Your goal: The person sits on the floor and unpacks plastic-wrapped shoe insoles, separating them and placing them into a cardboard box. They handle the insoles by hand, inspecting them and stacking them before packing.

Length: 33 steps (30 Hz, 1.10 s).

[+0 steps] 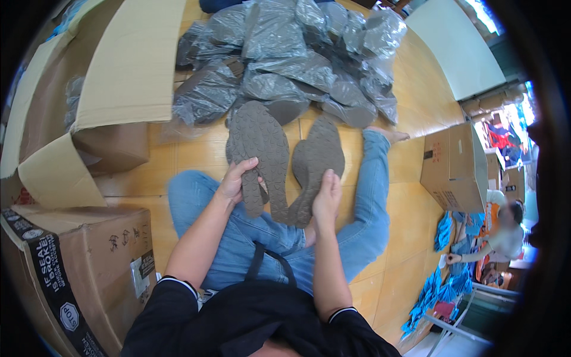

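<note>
Head camera looks steeply down, close over the lap.

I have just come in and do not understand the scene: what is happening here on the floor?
A person sits on the wooden floor in jeans, holding two grey-brown shoe soles, tread side up. The left hand grips the left sole; the right hand grips the right sole. Ahead lies a pile of plastic-wrapped soles; cardboard boxes stand around.

top: black tee, short sleeves with a thin white stripe at each cuff
legs: blue jeans, kinda faded, regular denim
strap: dark strap looping down over the lap from the chest
feet: bare, no socks or shoes
left hand (238,181): bare, no glove
right hand (326,199): bare too, no rings visible
</note>
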### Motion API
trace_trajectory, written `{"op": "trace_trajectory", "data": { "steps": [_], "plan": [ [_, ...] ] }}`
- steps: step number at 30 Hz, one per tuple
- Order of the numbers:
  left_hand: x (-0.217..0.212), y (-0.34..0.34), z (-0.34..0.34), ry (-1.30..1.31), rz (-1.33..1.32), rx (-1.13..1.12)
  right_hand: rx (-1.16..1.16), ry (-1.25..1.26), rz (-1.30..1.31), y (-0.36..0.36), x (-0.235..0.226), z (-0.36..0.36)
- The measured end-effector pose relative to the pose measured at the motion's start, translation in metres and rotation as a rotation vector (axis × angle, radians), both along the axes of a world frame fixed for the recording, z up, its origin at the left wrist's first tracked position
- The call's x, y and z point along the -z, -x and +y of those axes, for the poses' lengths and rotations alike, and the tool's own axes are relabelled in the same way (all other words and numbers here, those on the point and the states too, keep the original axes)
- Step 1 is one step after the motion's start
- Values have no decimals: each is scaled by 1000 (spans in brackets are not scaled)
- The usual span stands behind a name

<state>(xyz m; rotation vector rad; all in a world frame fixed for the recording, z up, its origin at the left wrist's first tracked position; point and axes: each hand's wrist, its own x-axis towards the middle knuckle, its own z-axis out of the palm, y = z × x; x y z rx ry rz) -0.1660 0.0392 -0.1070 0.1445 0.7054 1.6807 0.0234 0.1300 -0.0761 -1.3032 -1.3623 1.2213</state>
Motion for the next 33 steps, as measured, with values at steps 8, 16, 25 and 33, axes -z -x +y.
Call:
{"op": "trace_trajectory", "data": {
  "steps": [8, 16, 25, 33],
  "plan": [
    [-9, 0, 0, -37, 94, -19, -419, -92, -566, 17, 7, 8],
    [-17, -8, 4, 58, 206, 82, -314, -243, -301, 23, -10, -5],
    [-14, -9, 5, 6, 212, 129, -385, -151, -225, 11, -7, 0],
    [-13, -5, 2, 37, 174, 86, 17, -55, -54, -27, -6, 27]
  ]
}}
